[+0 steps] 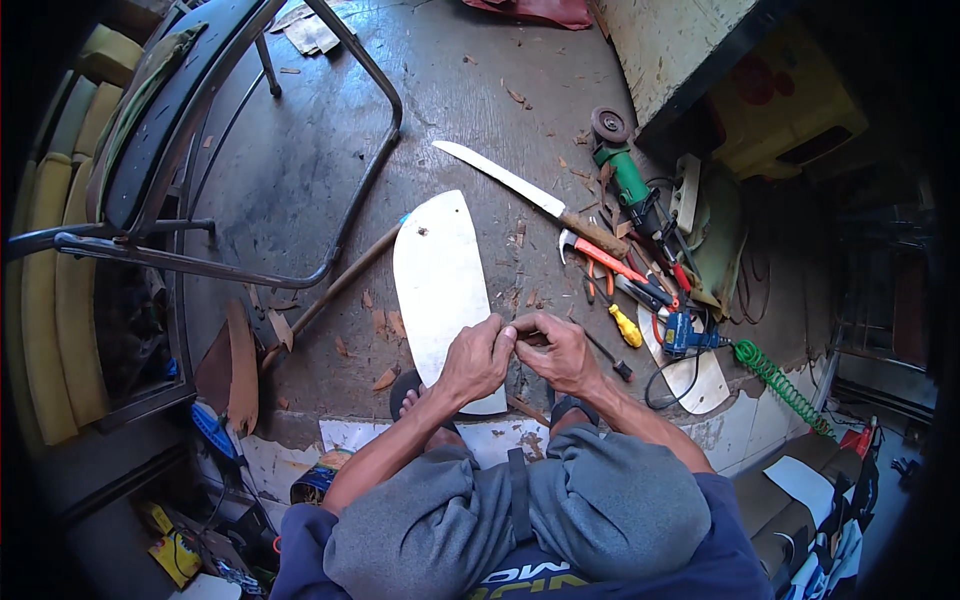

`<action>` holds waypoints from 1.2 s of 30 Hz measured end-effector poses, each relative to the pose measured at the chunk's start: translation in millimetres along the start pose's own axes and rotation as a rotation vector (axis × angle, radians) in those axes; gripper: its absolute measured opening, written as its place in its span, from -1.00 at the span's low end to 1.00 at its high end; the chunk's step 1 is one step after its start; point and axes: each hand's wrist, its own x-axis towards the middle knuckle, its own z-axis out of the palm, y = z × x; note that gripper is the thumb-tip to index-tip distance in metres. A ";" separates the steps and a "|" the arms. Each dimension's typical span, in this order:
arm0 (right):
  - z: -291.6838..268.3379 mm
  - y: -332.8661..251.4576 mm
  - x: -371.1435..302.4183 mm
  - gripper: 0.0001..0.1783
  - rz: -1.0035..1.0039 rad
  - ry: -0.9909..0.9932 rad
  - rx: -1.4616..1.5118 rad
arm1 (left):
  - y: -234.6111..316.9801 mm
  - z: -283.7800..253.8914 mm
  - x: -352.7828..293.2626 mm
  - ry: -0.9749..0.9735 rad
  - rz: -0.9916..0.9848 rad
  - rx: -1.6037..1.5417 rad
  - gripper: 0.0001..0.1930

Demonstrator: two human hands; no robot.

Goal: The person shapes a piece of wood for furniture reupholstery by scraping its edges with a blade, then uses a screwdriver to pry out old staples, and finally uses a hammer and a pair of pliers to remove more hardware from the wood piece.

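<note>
The person is crouching at the edge of a raised grey concrete floor [300, 150], its chipped white-tiled lip running just under the knees. Open room is lying ahead and to the left, between the black metal-framed chair [190, 110] and the cluttered right side; wood shavings are dotting it.

A yellow moulded plastic box with a red round mark [785, 105] is sitting at the upper right under a pale wall, and a small yellow package [175, 550] is lying low at the lower left.

A flat, pale white blade-shaped panel with one curved edge [445, 285] is resting on the concrete directly ahead, its near end tucked under the left hand [478, 358]. The right hand [562, 352] is meeting the left just beside that panel's right edge. Both sets of fingers are curling inward and pressing together, pinching a small dark object [528, 337] too small to identify.

A long steel knife with a wooden handle [530, 195] is lying diagonally beyond. Right of it are clustering a green angle grinder [625, 170], an orange-handled claw hammer [605, 258], a yellow-handled screwdriver [626, 326], a blue power drill [685, 335] and a coiled green hose [780, 380]. A long brown wooden stick [335, 285] is slanting left of the panel.
</note>
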 end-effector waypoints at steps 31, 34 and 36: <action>11.2 27.1 10.7 -0.73 0.028 0.026 -0.110 | -31.8 -2.0 11.1 -0.069 -0.497 -0.664 -0.73; 15.6 33.0 8.6 -0.73 0.001 0.067 -0.125 | -33.5 -1.1 16.9 -0.101 -0.590 -0.769 -0.74; 16.8 33.2 10.3 -0.74 0.060 0.065 -0.107 | -37.2 -0.9 19.5 -0.113 -0.644 -0.853 -0.76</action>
